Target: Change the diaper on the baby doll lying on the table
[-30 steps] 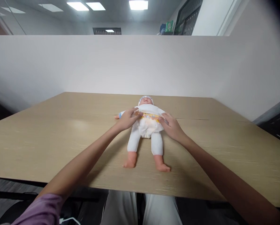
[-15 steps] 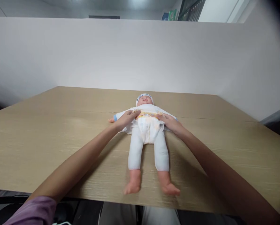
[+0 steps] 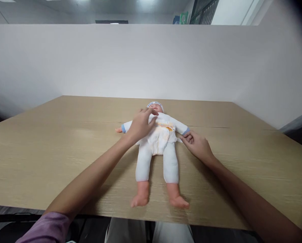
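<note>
Doll [image 3: 169, 158] cloth-bodied, feet [image 3: 141, 197] smooth plastic; table [image 3: 72, 152] wood-grained.

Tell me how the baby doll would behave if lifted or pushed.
The baby doll would probably flop at its legs, which look like stuffed cloth. Its moulded-looking feet likely stay stiff. Lying on its back, it seems unlikely to roll.

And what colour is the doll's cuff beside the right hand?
The cuff is blue, on a white sleeve, seen in the head view.

Doll [image 3: 159, 140] partly behind left hand [image 3: 142, 126]; cap lettering [image 3: 155, 103] illegible.
</note>
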